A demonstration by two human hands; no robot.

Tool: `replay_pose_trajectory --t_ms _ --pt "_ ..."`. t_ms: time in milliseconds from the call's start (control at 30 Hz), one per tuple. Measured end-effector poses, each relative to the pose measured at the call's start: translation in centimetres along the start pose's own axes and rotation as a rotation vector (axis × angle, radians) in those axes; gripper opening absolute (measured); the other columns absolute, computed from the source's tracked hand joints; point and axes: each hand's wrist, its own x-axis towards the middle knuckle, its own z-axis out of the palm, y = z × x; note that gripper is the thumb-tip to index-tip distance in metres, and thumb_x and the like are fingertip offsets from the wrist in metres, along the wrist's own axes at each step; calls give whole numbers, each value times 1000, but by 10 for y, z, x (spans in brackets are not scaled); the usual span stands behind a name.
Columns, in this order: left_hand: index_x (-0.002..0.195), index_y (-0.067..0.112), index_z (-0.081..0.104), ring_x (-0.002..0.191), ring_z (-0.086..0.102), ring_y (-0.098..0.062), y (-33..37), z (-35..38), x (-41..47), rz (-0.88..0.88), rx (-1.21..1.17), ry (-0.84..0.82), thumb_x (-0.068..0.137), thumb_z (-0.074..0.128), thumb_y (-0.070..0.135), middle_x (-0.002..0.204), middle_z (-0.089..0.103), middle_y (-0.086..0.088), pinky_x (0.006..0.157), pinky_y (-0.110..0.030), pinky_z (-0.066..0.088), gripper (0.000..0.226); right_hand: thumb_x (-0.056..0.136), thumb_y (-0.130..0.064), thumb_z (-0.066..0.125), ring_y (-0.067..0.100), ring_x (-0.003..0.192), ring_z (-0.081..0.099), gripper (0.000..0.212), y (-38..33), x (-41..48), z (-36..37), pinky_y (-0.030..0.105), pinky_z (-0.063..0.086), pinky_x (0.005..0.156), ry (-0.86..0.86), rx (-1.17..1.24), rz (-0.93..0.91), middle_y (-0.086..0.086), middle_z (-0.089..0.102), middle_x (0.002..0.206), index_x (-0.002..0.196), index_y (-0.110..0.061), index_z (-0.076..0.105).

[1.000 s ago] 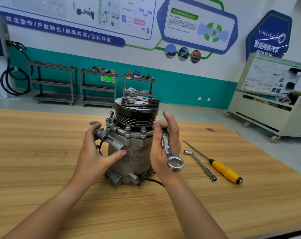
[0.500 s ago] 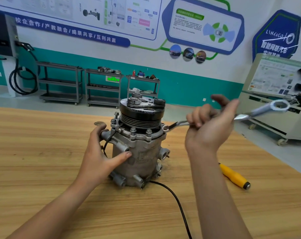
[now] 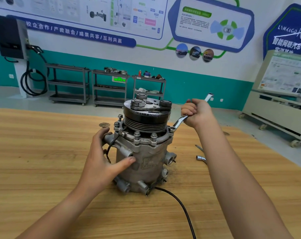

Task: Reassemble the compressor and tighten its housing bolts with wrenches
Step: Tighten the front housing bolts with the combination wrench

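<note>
Compressor (image 3: 146,161) stands upright on the wooden workbench (image 3: 43,152) between the two hands, its black grooved pulley (image 3: 146,118) uppermost. The left hand (image 3: 101,159) holds the housing from its own side: the thumb lies straight across the front of the grey casting, and the fingers curl round a lug at the flange and pass out of sight behind it. The right hand (image 3: 196,112) is raised just beyond the pulley's far side, fist clamped round the shank of a combination wrench (image 3: 179,120). The wrench slopes down from that fist towards the left hand, and its ring end sits over a housing bolt (image 3: 171,129) at the flange edge nearest the right hand. Its other end pokes out above the knuckles. More hex bolts (image 3: 136,134) stand along the front of the flange, between the hands.

A black cable (image 3: 180,204) runs from the compressor's base towards the viewer, passing under the right forearm. Just beyond that forearm, an L-shaped socket wrench (image 3: 201,158) lies on the bench, partly hidden by the arm. Far past both hands, metal carts (image 3: 68,83) line the teal wall.
</note>
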Motion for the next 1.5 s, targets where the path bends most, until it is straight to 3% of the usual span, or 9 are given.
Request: replay_pose_trajectory --t_ms 100,233,467,867,1133,1500 --pt "126 40 29 127 39 -11 -1 0 0 6 9 -1 44 73 54 128 40 15 107 -40 35 94 99 -12 32 6 21 19 42 5 10 2 15 14 24 -10 -60 71 -5 21 32 58 -12 36" --pt "125 42 29 125 40 -9 -2 0 0 12 11 8 43 73 55 122 40 22 104 -36 36 94 100 -11 32 7 20 21 65 7 20 3 15 15 23 -65 -107 157 -4 23 32 37 -4 43" --pt "125 41 29 121 41 -5 -2 0 0 15 8 13 42 71 58 120 37 33 99 -29 35 95 99 -11 32 7 21 21 65 6 21 -2 14 16 24 -81 -78 192 -4 23 32 36 -6 40" --pt "127 43 26 125 39 -8 1 1 -1 -14 13 -8 42 68 64 129 39 15 103 -31 35 97 98 -9 35 7 21 22 42 8 19 -9 16 19 23 -34 19 192 -4 24 33 57 -14 32" --pt "128 42 26 127 38 -10 2 1 -1 -22 14 -11 43 69 62 130 38 13 106 -36 36 97 99 -9 33 7 21 22 42 6 12 -13 16 21 24 -8 49 137 -3 24 33 58 -15 30" --pt "127 42 26 130 37 -12 2 1 -2 -28 2 -5 44 70 60 134 39 11 108 -44 35 95 97 -8 32 8 23 21 39 10 -15 -42 13 23 29 133 330 -146 -5 23 33 59 -16 29"
